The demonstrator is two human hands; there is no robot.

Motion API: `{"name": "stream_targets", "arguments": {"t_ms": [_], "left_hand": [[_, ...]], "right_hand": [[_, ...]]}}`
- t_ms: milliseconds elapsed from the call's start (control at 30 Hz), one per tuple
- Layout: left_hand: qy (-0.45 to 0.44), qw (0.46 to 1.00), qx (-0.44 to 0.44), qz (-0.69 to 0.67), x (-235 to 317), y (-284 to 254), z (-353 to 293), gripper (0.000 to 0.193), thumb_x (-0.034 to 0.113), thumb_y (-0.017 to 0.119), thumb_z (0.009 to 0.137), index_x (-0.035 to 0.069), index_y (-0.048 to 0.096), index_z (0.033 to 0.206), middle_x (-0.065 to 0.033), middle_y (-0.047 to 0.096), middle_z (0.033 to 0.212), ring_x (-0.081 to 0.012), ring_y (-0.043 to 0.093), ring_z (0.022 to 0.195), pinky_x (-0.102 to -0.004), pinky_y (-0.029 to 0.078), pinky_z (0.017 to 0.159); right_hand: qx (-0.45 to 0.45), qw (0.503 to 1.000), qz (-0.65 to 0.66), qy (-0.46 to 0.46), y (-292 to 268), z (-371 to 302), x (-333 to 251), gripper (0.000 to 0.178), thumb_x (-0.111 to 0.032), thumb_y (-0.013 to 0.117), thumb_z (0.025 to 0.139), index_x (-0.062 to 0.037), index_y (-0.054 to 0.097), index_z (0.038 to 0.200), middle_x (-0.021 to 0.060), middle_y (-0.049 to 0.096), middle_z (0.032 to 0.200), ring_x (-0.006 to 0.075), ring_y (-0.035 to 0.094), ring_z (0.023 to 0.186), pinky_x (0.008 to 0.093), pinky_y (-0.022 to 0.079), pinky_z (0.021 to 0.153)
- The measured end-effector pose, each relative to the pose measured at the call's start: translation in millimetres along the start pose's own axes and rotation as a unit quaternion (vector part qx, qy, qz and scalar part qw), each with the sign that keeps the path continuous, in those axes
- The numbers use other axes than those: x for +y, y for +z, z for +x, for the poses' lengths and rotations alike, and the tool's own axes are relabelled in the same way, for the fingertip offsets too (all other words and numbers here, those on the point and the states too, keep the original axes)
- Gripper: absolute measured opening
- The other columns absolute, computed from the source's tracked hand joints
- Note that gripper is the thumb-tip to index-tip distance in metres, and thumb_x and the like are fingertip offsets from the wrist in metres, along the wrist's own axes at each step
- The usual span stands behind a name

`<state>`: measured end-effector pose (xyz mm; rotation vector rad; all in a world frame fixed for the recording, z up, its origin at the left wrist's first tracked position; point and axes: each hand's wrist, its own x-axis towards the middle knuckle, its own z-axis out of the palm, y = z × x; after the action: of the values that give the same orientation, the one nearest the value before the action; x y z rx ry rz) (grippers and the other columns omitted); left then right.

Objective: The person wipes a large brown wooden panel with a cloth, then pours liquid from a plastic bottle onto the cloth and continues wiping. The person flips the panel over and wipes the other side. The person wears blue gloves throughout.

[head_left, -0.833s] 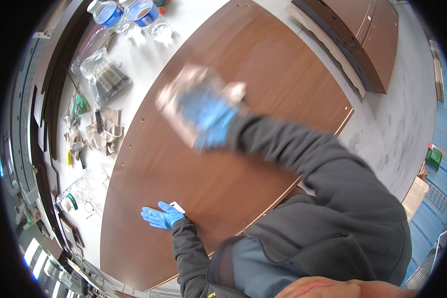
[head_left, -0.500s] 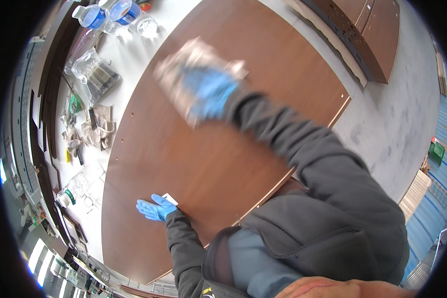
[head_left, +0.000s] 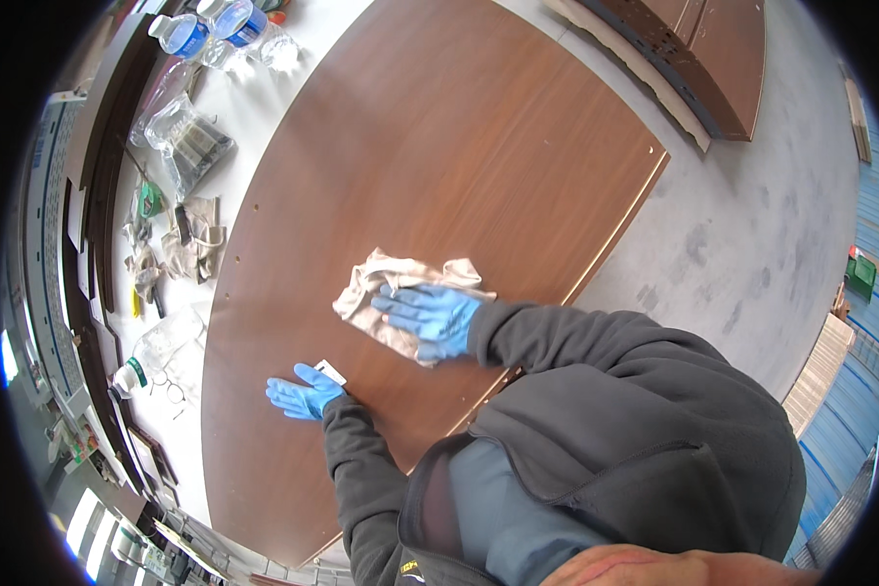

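At left, bottles (head_left: 230, 24) and a bag (head_left: 193, 151) sit on the white worktop (head_left: 249, 112), off the brown panel (head_left: 400, 156), perhaps to leave its face free. The left hand (head_left: 303, 393) rests on the panel, fingers straight and together, thumb apart, probably bracing it. A white piece (head_left: 332, 371) lies beside its thumb. Rightward, a rag (head_left: 363, 301) lies crumpled on the panel under the right hand (head_left: 430, 317), whose fingers extend flat, seemingly spreading pressure. The rag's middle is hidden; the jacket (head_left: 654, 430) covers part of the panel's near edge, and the top edge cuts off its far end.
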<state>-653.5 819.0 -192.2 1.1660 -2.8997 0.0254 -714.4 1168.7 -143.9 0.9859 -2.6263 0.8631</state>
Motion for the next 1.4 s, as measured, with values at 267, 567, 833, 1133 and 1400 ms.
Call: {"name": "stream_targets", "arguments": {"t_ms": [267,567,833,1133,1400], "left_hand": [[0.005,1.0,0.006,-0.017,2,-1,-2,0.087,0.066,0.04,0.109,0.008,0.027,0.173,-0.0177,0.02,0.181,-0.0336,0.014,0.169,-0.0574,0.01,0.133],[-0.004,1.0,0.009,0.005,3,5,0,0.086,0.067,0.039,0.11,0.009,0.027,0.173,-0.0181,0.02,0.181,-0.0348,0.016,0.168,-0.057,0.011,0.134],[-0.007,1.0,-0.013,-0.018,9,-11,-5,0.087,0.067,0.038,0.11,0.009,0.027,0.173,-0.0184,0.018,0.181,-0.0341,0.014,0.168,-0.0556,0.009,0.134],[-0.008,1.0,-0.008,-0.02,8,-7,-4,0.09,0.071,0.035,0.109,0.009,0.024,0.174,-0.0174,0.017,0.182,-0.0333,0.012,0.169,-0.0539,0.006,0.135],[-0.008,1.0,-0.003,-0.028,1,0,-2,0.093,0.075,0.03,0.108,0.011,0.022,0.175,-0.0158,0.015,0.182,-0.0313,0.01,0.169,-0.0536,0.004,0.135]], "right_hand": [[-0.274,0.786,-0.279,0.479,-175,-45,265,0.082,-0.064,0.058,0.096,-0.0044,0.053,0.153,0.0205,0.054,0.158,0.033,0.049,0.149,0.0494,0.032,0.126],[-0.072,0.942,-0.205,0.254,-99,-37,111,0.068,-0.051,0.057,0.101,-0.0008,0.057,0.147,0.0205,0.061,0.148,0.0354,0.063,0.133,0.0521,0.041,0.12],[-0.167,0.982,0.016,0.08,-42,-70,21,0.067,-0.045,0.058,0.097,-0.0076,0.056,0.152,0.0177,0.05,0.164,0.0318,0.049,0.15,0.0472,0.036,0.126],[-0.01,0.851,-0.366,0.377,-189,-155,230,0.101,-0.071,0.061,0.094,-0.0006,0.041,0.164,0.0252,0.039,0.171,0.0383,0.033,0.161,0.0504,0.022,0.133],[-0.107,0.979,-0.036,0.168,-65,-145,-39,0.07,-0.057,0.063,0.096,-0.0069,0.06,0.144,0.0159,0.062,0.146,0.0294,0.057,0.14,0.0468,0.042,0.12]]}}
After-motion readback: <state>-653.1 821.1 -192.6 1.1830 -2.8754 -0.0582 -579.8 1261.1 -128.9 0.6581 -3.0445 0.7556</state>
